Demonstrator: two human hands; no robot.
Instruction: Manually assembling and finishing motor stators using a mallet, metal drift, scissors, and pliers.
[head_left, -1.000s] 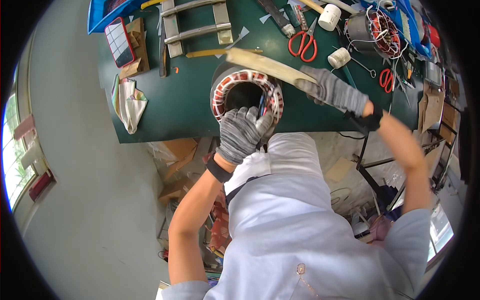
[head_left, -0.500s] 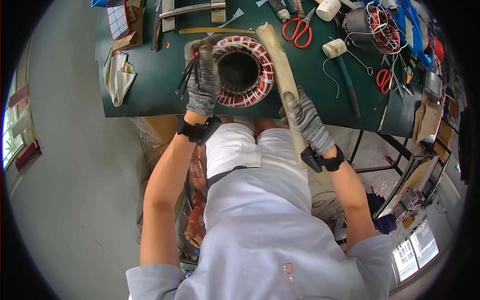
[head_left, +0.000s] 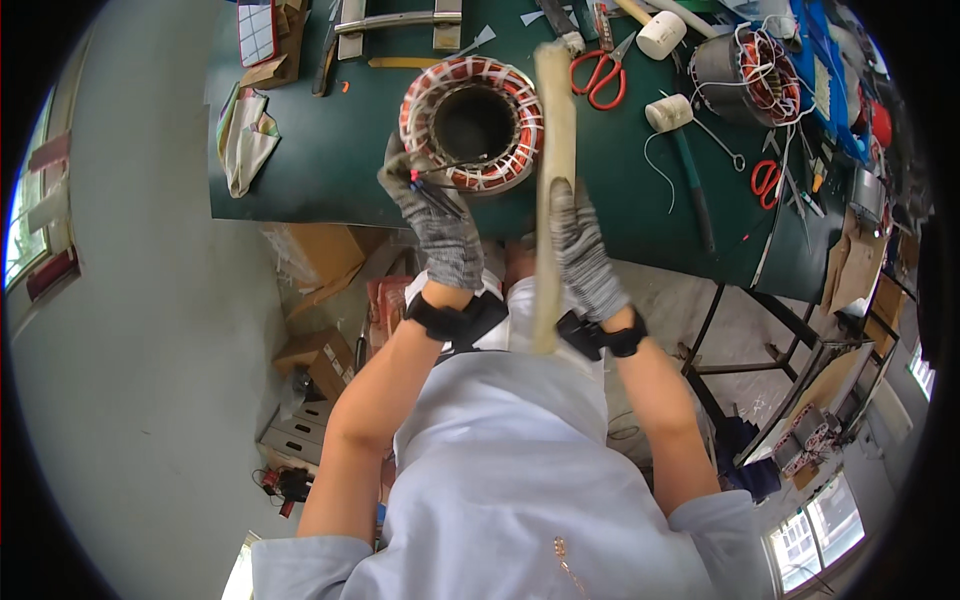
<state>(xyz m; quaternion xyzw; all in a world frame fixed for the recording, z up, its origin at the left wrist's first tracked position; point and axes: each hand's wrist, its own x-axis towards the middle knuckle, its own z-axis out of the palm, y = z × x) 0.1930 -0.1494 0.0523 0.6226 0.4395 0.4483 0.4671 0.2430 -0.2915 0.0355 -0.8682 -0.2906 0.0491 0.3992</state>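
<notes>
A motor stator [head_left: 420,112] with orange-red copper windings laced in white cord lies on the green table, its round bore facing up. My left hand [head_left: 440,220], in a grey knit glove, is at the stator's near left edge, closed around black lead wires [head_left: 440,186] with red tips. Part of its fingers is hidden. In my gloved right hand [head_left: 585,245] is a long pale stick [head_left: 556,120], gripped near its middle. It stands close along the stator's right side, its lower end reaching back toward my waist.
Red-handled scissors [head_left: 600,78], white-headed mallets [head_left: 668,113] and a second wound stator [head_left: 722,78] lie to the right. At the left are a cloth [head_left: 246,140] and a phone-like device [head_left: 256,32]. A metal-handled piece [head_left: 395,20] sits at the back.
My left hand has come down and nearer to me along the stator's left side, with the lead wires. The stator has shifted slightly left. The stick has turned more upright in my right hand.
</notes>
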